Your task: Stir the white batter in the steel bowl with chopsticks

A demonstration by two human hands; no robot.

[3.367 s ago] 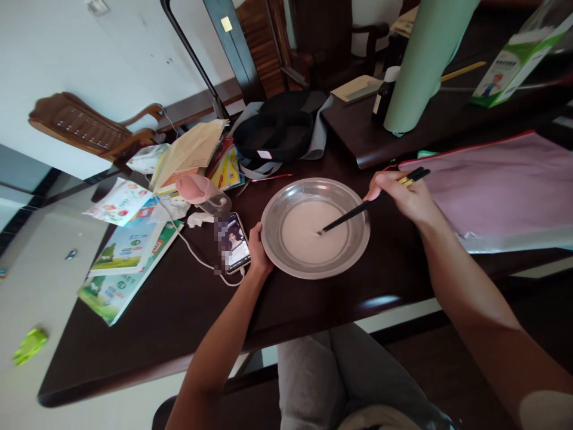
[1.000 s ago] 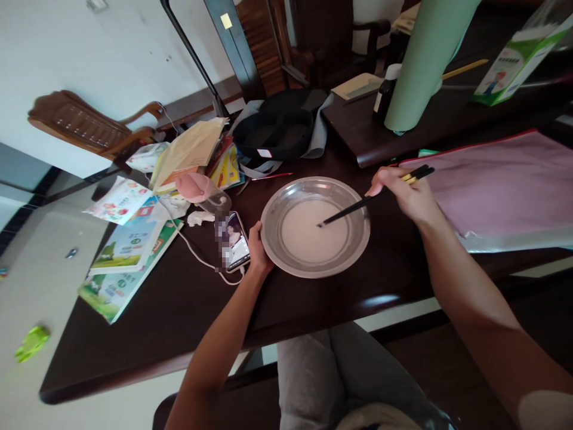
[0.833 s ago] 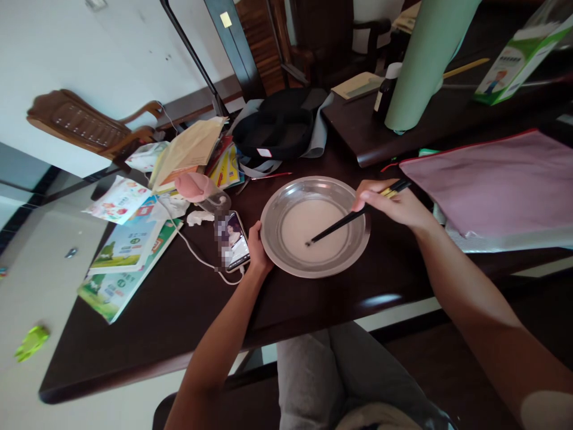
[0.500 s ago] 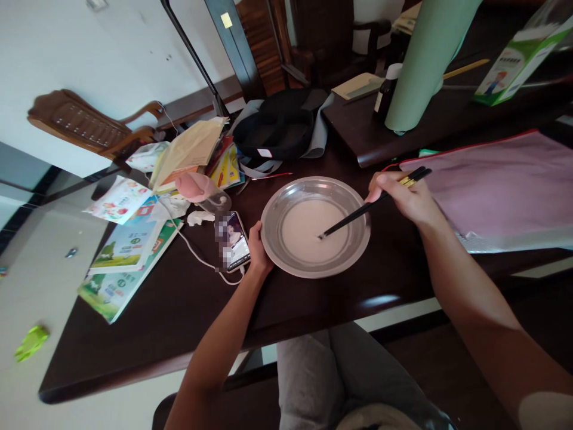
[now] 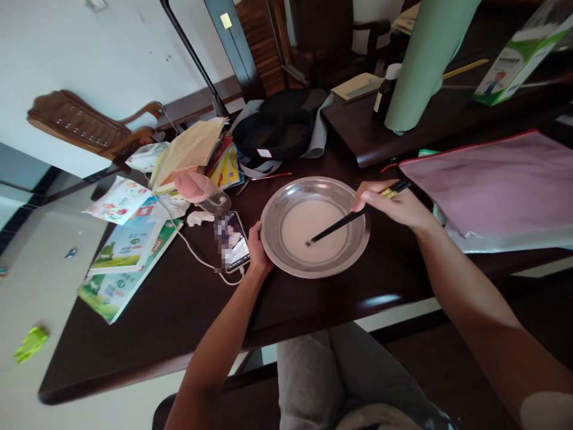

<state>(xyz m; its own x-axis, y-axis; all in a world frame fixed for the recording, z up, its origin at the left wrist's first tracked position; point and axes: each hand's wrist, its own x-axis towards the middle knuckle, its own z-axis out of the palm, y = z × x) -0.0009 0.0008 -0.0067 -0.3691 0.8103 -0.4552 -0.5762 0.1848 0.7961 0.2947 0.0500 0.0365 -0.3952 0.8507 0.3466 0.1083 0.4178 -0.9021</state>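
A wide steel bowl (image 5: 282,261) stands on the dark wooden table, with a pale, milky liquid (image 5: 322,222) in it. My left hand (image 5: 259,249) grips the bowl's left rim; some of its fingers are hidden by the bowl. Above the right rim, my right hand (image 5: 385,203) is closed round black chopsticks (image 5: 335,226) with gold bands near the top. They slant down to the left, and their tips dip into the liquid left of its middle.
Left of the bowl lies a phone (image 5: 235,239) on a charging cable, with a pink-lidded bottle (image 5: 201,190) and several booklets (image 5: 119,245) beyond. A black bag (image 5: 277,131) sits behind. At the right are a pink zip pouch (image 5: 496,185) and a green cylinder (image 5: 427,65).
My right hand has shifted left, carrying the chopsticks with it, so their tips sit farther left in the liquid. My left hand and the bowl look practically unmoved.
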